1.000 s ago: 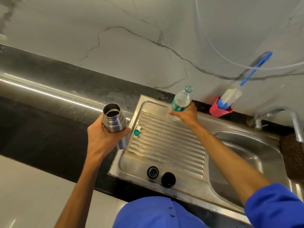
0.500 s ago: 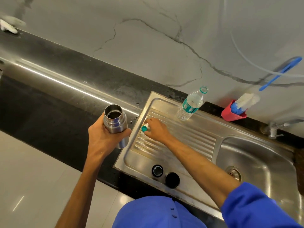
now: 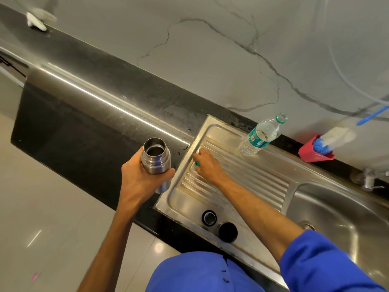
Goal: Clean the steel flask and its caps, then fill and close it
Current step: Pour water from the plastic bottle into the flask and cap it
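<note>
My left hand (image 3: 140,182) grips the open steel flask (image 3: 156,159) upright over the black counter, just left of the sink's drainboard (image 3: 242,178). Liquid shows inside its mouth. My right hand (image 3: 207,166) rests on the ridged drainboard with its fingers closed around a small teal bottle cap (image 3: 197,163). The flask's two caps sit near the drainboard's front edge: a black ring-shaped inner cap (image 3: 209,217) and a black outer cap (image 3: 228,232). An uncapped plastic water bottle (image 3: 260,135) stands at the back of the drainboard.
The sink basin (image 3: 336,218) lies to the right, with a tap (image 3: 368,181) behind it. A red holder with a blue-and-white bottle brush (image 3: 328,142) stands by the wall. A white cloth (image 3: 36,21) lies far left on the black counter (image 3: 84,114).
My right hand let go of the water bottle, left it standing on the drainboard, moved left and closed on the teal cap. The left hand kept holding the flask.
</note>
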A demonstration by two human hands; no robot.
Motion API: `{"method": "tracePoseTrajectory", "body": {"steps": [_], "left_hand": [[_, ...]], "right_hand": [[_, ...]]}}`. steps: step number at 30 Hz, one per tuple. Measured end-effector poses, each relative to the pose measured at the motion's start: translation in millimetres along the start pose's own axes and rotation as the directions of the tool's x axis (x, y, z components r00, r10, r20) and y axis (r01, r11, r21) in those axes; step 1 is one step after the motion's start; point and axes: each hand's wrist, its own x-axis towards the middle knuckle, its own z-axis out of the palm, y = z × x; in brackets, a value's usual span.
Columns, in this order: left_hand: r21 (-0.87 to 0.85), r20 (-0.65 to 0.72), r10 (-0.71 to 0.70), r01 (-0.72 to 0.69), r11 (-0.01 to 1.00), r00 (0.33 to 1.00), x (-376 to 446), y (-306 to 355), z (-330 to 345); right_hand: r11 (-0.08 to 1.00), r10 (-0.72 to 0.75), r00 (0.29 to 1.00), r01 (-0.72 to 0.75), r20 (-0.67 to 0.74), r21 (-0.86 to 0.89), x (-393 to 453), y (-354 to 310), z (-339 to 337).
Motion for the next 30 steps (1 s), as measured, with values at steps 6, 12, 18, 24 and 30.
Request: {"method": "tracePoseTrajectory", "body": {"steps": [6, 12, 18, 24, 30], "left_hand": [[-0.003, 0.013, 0.001, -0.001, 1.000, 1.000, -2.0, 6.3, 7.0], [-0.067, 0.092, 0.023, -0.017, 0.998, 0.996, -3.4, 18.8, 31.5], [-0.114, 0.205, 0.062, -0.039, 0.993, 0.977, -6.4, 39.4, 69.1], [-0.122, 0.253, 0.117, -0.088, 0.989, 0.960, -9.0, 60.6, 92.9], [-0.124, 0.225, 0.134, -0.109, 0.986, 0.965, -11.4, 64.5, 95.1]], "right_hand": [[0.999, 0.009, 0.999, -0.011, -0.034, -0.036, -6.1, 9.6, -9.5], [0.974, 0.157, 0.951, -0.105, -0.265, 0.202, -23.2, 15.5, -82.6], [0.824, 0.364, 0.722, 0.045, -0.589, 0.565, -67.1, 12.5, -233.5], [0.963, 0.230, 0.469, 0.015, -0.853, 0.268, -82.0, 54.6, -270.3], [0.988, 0.157, 0.554, -0.084, -0.818, 0.133, -73.3, 78.3, -229.1]]}}
